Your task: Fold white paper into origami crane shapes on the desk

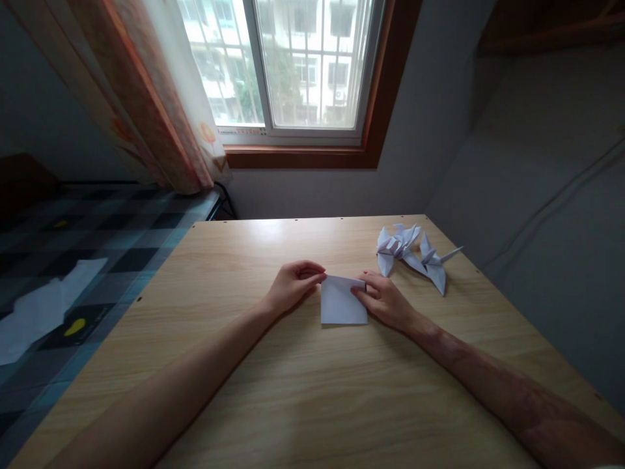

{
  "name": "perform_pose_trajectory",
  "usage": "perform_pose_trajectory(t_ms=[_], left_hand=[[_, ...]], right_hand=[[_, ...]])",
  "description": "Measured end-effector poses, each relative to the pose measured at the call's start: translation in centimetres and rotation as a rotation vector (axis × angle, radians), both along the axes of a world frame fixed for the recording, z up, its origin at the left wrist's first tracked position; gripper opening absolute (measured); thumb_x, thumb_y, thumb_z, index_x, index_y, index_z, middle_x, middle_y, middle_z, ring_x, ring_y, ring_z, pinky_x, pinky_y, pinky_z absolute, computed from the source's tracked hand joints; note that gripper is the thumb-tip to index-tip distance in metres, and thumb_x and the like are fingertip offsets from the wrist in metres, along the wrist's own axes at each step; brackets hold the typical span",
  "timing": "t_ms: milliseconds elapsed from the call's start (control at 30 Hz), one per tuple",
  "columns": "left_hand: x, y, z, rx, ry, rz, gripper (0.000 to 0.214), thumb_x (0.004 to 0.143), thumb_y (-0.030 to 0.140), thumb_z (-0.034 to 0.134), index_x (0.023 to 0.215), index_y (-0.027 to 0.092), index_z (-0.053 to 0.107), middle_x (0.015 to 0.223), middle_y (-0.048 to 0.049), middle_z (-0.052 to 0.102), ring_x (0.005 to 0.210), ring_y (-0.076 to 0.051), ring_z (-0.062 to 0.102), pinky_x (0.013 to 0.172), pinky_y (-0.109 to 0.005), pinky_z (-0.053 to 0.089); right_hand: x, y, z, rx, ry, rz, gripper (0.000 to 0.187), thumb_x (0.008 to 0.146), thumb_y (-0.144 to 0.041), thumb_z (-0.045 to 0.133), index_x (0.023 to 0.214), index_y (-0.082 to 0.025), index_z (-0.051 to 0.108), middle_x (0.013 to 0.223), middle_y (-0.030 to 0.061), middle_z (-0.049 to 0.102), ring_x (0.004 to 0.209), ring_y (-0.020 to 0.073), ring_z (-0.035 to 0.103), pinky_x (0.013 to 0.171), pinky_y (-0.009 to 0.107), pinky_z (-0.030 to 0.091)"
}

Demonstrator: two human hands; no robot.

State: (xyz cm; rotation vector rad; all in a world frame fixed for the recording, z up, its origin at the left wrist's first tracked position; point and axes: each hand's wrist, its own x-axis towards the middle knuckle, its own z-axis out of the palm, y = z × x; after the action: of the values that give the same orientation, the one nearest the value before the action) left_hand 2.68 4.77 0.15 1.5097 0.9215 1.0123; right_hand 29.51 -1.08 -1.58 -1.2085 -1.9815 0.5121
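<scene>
A small, nearly square piece of white paper [343,305] lies between my hands at the middle of the wooden table. My left hand [295,283] pinches its upper left corner between thumb and fingers. At the upper right corner, my right hand [383,296] grips the paper, with the thumb on top and the fingers behind. The paper's near edge touches or almost touches the tabletop; I cannot tell which. Beyond my right hand sit several folded paper cranes [398,244], bunched together, with one crane [432,260] a little to the right.
The wooden table [273,391] reaches towards a wall with a barred window [307,65]. To the left is a bed [29,260] with a checked cover and white paper sheets [43,306] on it. A curtain [146,98] hangs above the bed. A cable [551,202] runs along the right wall.
</scene>
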Motion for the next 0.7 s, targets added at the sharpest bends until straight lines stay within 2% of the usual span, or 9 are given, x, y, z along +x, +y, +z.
perform_pose_trajectory(t_ms=[267, 400, 500, 600, 700], left_hand=[[0.1, 0.2, -0.3, -0.019, -0.044, 0.019, 0.042, 0.084, 0.050, 0.088, 0.107, 0.017, 0.078, 0.091, -0.0088, 0.084, 0.085, -0.023, 0.080, 0.072, -0.031, 0.063], [0.2, 0.4, -0.3, -0.012, -0.029, 0.034, 0.041, 0.086, 0.050, 0.085, 0.106, 0.017, 0.077, 0.094, -0.0094, 0.083, 0.087, -0.024, 0.081, 0.077, -0.034, 0.064], [0.4, 0.3, -0.2, 0.017, -0.015, 0.069, 0.038, 0.092, 0.050, 0.078, 0.109, 0.015, 0.074, 0.100, -0.0115, 0.084, 0.092, -0.025, 0.081, 0.084, -0.037, 0.065], [0.5, -0.3, 0.0, 0.138, 0.094, 0.125, 0.034, 0.098, 0.047, 0.071, 0.113, 0.017, 0.071, 0.109, -0.0118, 0.082, 0.091, -0.023, 0.080, 0.082, -0.036, 0.064], [0.5, -1.1, 0.3, 0.439, 0.317, 0.200, 0.023, 0.096, 0.037, 0.074, 0.111, 0.020, 0.072, 0.117, -0.0103, 0.076, 0.093, -0.021, 0.075, 0.080, -0.035, 0.062]], right_hand=[[-0.3, -0.2, 0.7, -0.057, 0.046, 0.028, 0.016, 0.104, -0.032, 0.064, 0.105, -0.024, 0.077, 0.094, 0.0068, 0.071, 0.090, 0.0261, 0.069, 0.088, 0.041, 0.060], [-0.3, -0.2, 0.8, -0.025, 0.021, 0.030, 0.015, 0.104, -0.031, 0.064, 0.106, -0.024, 0.077, 0.090, 0.0057, 0.070, 0.091, 0.0263, 0.067, 0.093, 0.043, 0.057], [-0.2, -0.2, 0.9, 0.004, 0.000, 0.029, 0.016, 0.104, -0.028, 0.063, 0.110, -0.024, 0.077, 0.090, 0.0049, 0.071, 0.092, 0.0263, 0.067, 0.096, 0.044, 0.055], [-0.2, -0.2, 0.8, 0.006, 0.011, 0.004, 0.018, 0.102, -0.026, 0.064, 0.115, -0.024, 0.077, 0.096, 0.0057, 0.073, 0.093, 0.0269, 0.067, 0.093, 0.043, 0.054], [-0.3, -0.1, 0.6, 0.012, 0.015, -0.045, 0.019, 0.101, -0.024, 0.064, 0.114, -0.025, 0.077, 0.097, 0.0060, 0.074, 0.094, 0.0271, 0.066, 0.090, 0.042, 0.053]])
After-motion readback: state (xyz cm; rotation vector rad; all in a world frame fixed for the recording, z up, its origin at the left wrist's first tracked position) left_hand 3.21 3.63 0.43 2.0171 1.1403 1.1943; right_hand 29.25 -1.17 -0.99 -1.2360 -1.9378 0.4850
